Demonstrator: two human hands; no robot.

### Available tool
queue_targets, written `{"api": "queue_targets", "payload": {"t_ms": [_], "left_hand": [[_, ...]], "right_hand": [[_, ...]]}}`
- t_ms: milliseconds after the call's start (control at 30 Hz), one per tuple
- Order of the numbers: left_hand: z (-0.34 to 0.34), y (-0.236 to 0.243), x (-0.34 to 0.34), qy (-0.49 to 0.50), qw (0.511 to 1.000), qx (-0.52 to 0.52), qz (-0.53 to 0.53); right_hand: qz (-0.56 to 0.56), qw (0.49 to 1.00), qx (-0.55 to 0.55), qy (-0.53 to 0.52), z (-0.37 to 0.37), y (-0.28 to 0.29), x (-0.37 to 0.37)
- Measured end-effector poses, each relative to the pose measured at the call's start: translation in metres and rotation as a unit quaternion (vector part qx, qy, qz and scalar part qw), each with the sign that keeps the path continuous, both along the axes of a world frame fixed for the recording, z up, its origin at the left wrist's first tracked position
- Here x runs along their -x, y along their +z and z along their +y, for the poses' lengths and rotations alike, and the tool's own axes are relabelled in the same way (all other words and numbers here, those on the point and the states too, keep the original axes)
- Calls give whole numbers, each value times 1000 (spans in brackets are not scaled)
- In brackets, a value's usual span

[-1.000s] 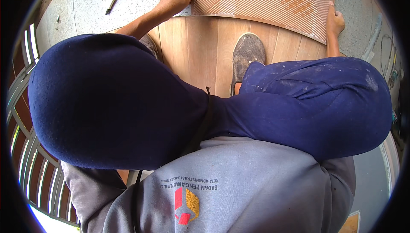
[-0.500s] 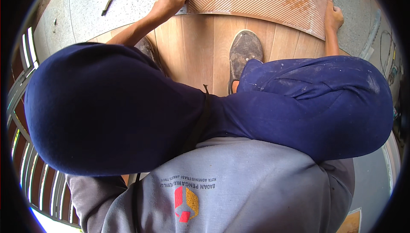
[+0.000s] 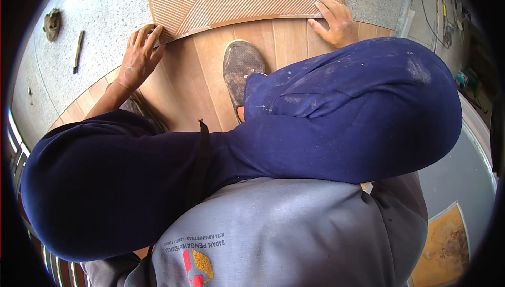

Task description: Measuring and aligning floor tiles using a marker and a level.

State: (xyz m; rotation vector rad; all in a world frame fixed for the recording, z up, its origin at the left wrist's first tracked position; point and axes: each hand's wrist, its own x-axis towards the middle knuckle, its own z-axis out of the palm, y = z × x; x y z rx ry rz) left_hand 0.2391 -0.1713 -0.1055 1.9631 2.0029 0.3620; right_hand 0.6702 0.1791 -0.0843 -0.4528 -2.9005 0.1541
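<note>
A large reddish-brown tile (image 3: 247, 0), its upper face covered in fine ridges, lies ahead of me at the top of the view. My left hand (image 3: 141, 58) grips its near left corner, fingers over the top and thumb by the edge. Toward the right end of the near edge, my right hand (image 3: 335, 24) holds the tile with fingers on top and thumb below the rim. The fingertips' undersides are hidden. Its far edge runs out of the picture.
Wood-look flooring (image 3: 189, 71) lies under my shoes (image 3: 242, 66). Grey speckled floor (image 3: 100, 18) surrounds the tile; on it are a thin dark stick-like piece (image 3: 79, 50) and a crumpled greenish-brown item (image 3: 52, 25). Cables and tools (image 3: 447, 29) lie at the far right.
The view has shifted, so the tile sits further left. My left hand has moved onto its near left corner; my right has moved from its right side to the near edge.
</note>
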Motion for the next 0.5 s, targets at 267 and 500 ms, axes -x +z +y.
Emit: {"api": "queue_targets", "payload": {"t_ms": [267, 500], "left_hand": [[1, -4, -1, -3, 1000, 2, 21], [3, 1, -3, 10, 1000, -13, -7]], "right_hand": [[-32, 998, -21, 48, 11, -10, -8], [-40, 998, -13, 39, 9, -14, -5]]}}
